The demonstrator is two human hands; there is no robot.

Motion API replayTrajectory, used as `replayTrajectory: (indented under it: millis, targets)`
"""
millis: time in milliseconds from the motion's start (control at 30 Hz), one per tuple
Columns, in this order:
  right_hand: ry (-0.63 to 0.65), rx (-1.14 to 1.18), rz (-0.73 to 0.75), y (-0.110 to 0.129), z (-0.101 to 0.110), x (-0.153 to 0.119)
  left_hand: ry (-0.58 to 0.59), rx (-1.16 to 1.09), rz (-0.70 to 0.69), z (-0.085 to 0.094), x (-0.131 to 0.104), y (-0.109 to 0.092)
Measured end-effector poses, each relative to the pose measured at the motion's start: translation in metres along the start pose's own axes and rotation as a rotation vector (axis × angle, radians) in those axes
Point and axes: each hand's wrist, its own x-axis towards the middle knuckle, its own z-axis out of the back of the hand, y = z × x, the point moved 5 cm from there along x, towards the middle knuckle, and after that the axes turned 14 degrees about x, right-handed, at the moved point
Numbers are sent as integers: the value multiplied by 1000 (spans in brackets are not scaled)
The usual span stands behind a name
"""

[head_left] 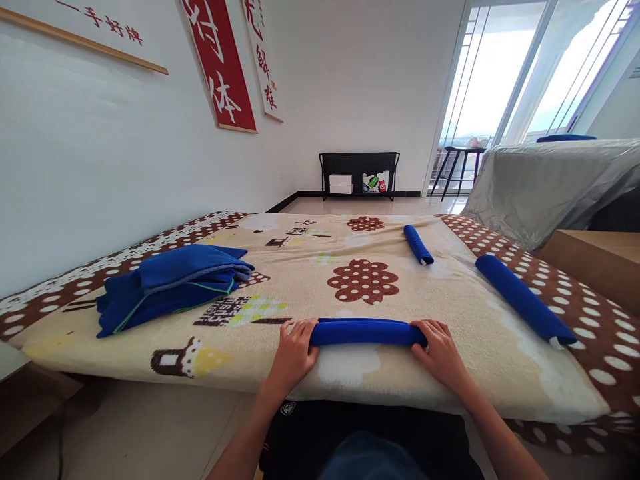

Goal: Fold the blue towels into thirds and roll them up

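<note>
A rolled blue cloth (pixel 367 333) lies crosswise near the front edge of the bed. My left hand (pixel 296 343) is closed around its left end, and my right hand (pixel 436 348) grips the right end. A thin loose edge of the cloth shows along the top of the roll. Farther off to the right lie a small blue roll (pixel 418 245) and a longer blue roll (pixel 525 299). On the left, a loose pile of blue cloths (pixel 175 283) with green and grey edging rests on the bed.
A cream and brown patterned blanket (pixel 300 267) covers the bed. Beyond it, a black rack (pixel 359 163) stands by the wall. A sheet-covered piece of furniture (pixel 555 173), a cardboard box (pixel 595 260) and a dark stool (pixel 457 167) are on the right.
</note>
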Motion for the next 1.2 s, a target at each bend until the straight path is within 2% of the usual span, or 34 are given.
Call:
replayTrajectory:
  millis: [167, 300, 367, 567, 667, 800, 1033, 1200]
  targets:
    - [75, 14, -29, 6, 2, 0, 20, 21, 0, 12, -4, 0]
    - [1, -103, -11, 20, -1, 6, -16, 106, 45, 15, 5, -10]
    - [0, -120, 32, 35, -9, 11, -15, 136, 24, 13, 13, -25]
    - [109, -84, 176, 84, -45, 26, 47, 112, -163, -1, 34, -86]
    - [133, -89, 228, 89, -51, 29, 69, 95, -213, -5, 36, -98]
    - [154, -99, 260, 73, -43, 26, 103, 79, -260, -6, 30, -84]
    - [182, -18, 188, 28, -13, 21, 140, 137, -197, -3, 17, -23]
    - [270, 125, 89, 5, 1, 20, 178, 82, -205, 2, 10, 2]
